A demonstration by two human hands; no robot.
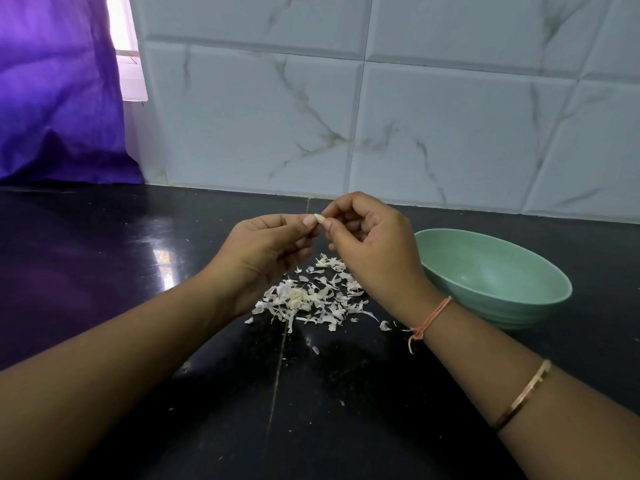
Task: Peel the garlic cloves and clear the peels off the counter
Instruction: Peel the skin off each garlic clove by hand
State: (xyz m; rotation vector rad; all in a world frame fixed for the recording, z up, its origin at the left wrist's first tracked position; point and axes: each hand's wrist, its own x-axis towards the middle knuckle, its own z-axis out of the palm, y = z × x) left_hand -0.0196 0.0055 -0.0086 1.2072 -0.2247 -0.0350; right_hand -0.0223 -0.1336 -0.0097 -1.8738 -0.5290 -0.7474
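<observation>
Both hands pinching one garlic clove (318, 218) above peels (311, 296), left hand (266, 251), right hand (372, 244), bowl (491, 271) just right, counter (104, 258) open leftward

It was a home kitchen. A glossy black stone table (104, 271) met marble-veined white wall tiles (415, 116), with a purple curtain (59, 98) at the window.

1. Small whitish garlic clove (318, 218) at frame centre, pinched between left hand (263, 251) and right hand (374, 251), above black polished stone counter (104, 271).
2. Heap of papery white garlic peels (311, 299) on the counter, below the hands.
3. Pale green oval bowl (512, 315) on the counter, right of the heap.
4. White marbled tile wall (415, 116) behind; purple hanging cloth (52, 98) upper left.
</observation>
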